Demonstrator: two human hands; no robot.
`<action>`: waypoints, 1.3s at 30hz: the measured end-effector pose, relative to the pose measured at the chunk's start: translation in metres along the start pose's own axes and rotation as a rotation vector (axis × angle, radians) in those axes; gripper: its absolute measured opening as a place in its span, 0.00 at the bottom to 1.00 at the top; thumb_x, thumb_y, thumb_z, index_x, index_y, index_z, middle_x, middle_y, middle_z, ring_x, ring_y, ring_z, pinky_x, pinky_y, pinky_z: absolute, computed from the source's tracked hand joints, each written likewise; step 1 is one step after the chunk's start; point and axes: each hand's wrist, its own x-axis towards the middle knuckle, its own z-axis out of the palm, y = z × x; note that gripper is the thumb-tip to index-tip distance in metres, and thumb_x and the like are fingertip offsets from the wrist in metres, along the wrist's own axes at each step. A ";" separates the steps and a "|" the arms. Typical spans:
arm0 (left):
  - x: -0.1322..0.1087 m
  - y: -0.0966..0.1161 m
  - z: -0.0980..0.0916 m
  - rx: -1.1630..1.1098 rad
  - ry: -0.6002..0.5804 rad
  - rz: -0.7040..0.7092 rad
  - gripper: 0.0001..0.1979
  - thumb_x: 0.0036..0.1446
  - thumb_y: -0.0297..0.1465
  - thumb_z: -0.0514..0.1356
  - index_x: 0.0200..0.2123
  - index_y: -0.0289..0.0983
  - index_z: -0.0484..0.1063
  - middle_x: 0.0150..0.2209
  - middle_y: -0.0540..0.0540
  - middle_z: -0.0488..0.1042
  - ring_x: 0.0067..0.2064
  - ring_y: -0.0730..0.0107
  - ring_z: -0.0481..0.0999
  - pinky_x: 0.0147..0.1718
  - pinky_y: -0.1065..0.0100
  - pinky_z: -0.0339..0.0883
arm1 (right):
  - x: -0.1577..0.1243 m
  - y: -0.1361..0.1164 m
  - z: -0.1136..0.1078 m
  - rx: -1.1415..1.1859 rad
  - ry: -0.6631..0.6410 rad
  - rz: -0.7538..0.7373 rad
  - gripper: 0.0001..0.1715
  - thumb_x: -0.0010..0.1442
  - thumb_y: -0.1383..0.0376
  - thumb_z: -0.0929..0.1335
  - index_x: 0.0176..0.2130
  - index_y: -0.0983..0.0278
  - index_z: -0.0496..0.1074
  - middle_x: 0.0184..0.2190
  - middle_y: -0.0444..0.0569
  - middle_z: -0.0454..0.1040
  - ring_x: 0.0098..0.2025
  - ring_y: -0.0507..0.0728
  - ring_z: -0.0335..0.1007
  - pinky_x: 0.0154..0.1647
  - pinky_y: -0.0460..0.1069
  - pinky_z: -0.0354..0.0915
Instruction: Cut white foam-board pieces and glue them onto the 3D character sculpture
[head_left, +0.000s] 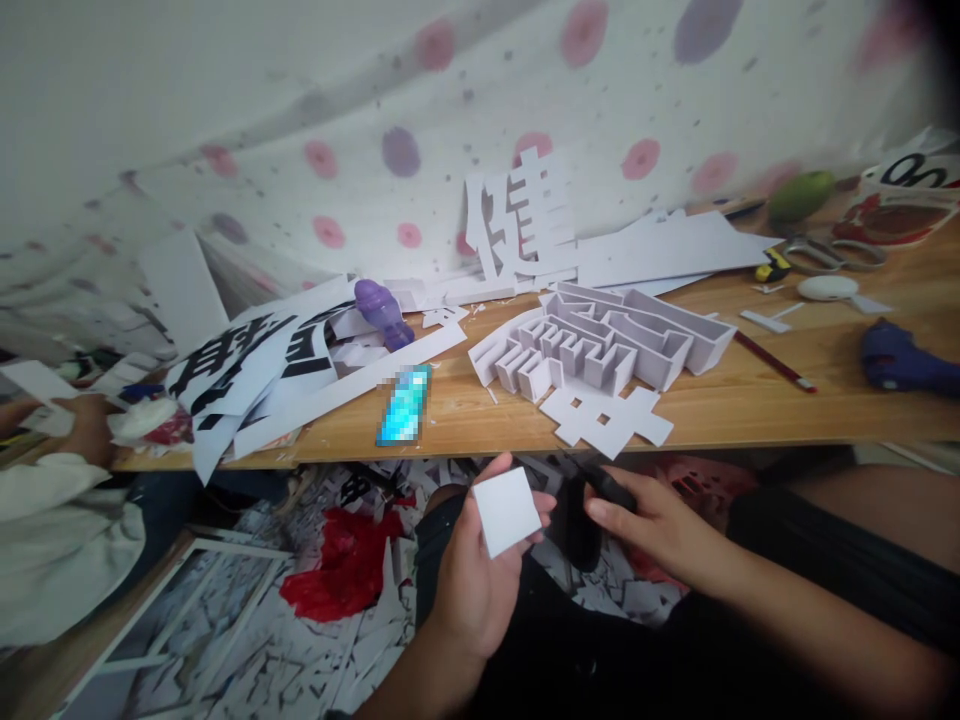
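My left hand (472,570) is closed around a small white square of foam board (507,510), held below the table's front edge over my lap. My right hand (652,520) sits just to the right of it, its fingers wrapped on a black tool (609,487) whose shape I cannot make out. On the wooden table (750,400) above my hands stands a white three-dimensional character made of foam board strips (600,345), with a flat white cut-out character (607,415) lying at the table edge in front of it.
A blurred phone (405,405), a purple bottle (382,312), black-and-white printed sheets (247,365), a red pencil (772,362), scissors (821,255), a blue glue gun (900,362) and a standing white character (521,215) lie on the table. Another person's sleeve and hand (67,450) are at left. Paper scraps cover the floor.
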 end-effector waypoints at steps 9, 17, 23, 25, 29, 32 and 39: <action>0.010 -0.005 0.005 -0.150 0.062 -0.167 0.26 0.56 0.49 0.54 0.50 0.36 0.68 0.32 0.40 0.79 0.34 0.67 0.76 0.32 0.70 0.64 | 0.000 -0.009 0.013 0.278 -0.067 0.103 0.20 0.54 0.51 0.69 0.30 0.66 0.66 0.23 0.42 0.63 0.26 0.50 0.57 0.28 0.46 0.57; 0.011 -0.012 0.008 -0.010 -0.014 -0.034 0.22 0.55 0.48 0.56 0.48 0.42 0.67 0.39 0.43 0.79 0.43 0.59 0.76 0.45 0.58 0.65 | -0.002 -0.014 0.017 0.385 -0.095 0.170 0.24 0.52 0.47 0.68 0.29 0.65 0.64 0.19 0.39 0.57 0.21 0.47 0.50 0.21 0.44 0.48; 0.005 -0.016 -0.003 0.271 -0.204 0.128 0.19 0.53 0.41 0.62 0.46 0.43 0.65 0.50 0.42 0.72 0.50 0.57 0.71 0.47 0.58 0.64 | 0.001 -0.014 0.017 0.577 0.000 0.165 0.21 0.53 0.51 0.70 0.27 0.66 0.64 0.17 0.38 0.59 0.19 0.47 0.51 0.21 0.44 0.50; 0.004 -0.013 -0.007 0.381 -0.292 0.167 0.19 0.51 0.35 0.64 0.46 0.43 0.64 0.53 0.42 0.69 0.51 0.58 0.70 0.45 0.61 0.65 | 0.002 -0.014 0.013 0.603 0.037 0.175 0.20 0.52 0.52 0.71 0.26 0.66 0.65 0.18 0.38 0.60 0.19 0.46 0.53 0.21 0.44 0.50; 0.003 -0.003 -0.006 0.675 -0.354 0.245 0.25 0.47 0.27 0.64 0.49 0.44 0.61 0.51 0.43 0.67 0.50 0.59 0.70 0.45 0.63 0.66 | 0.003 -0.020 0.004 0.528 0.069 0.187 0.16 0.51 0.56 0.70 0.26 0.66 0.66 0.17 0.39 0.60 0.20 0.47 0.54 0.21 0.44 0.53; 0.004 0.003 0.000 1.061 -0.358 0.289 0.32 0.45 0.23 0.62 0.55 0.43 0.60 0.52 0.41 0.67 0.52 0.55 0.68 0.50 0.57 0.62 | 0.003 -0.025 0.001 0.408 0.082 0.158 0.13 0.52 0.59 0.69 0.26 0.67 0.66 0.18 0.39 0.60 0.20 0.47 0.54 0.22 0.44 0.52; 0.006 -0.004 0.000 1.138 -0.307 0.256 0.30 0.43 0.34 0.67 0.51 0.40 0.65 0.45 0.41 0.72 0.44 0.56 0.71 0.45 0.57 0.64 | 0.001 -0.025 -0.007 0.265 0.068 0.042 0.19 0.56 0.53 0.68 0.29 0.66 0.67 0.23 0.42 0.64 0.26 0.50 0.59 0.28 0.45 0.57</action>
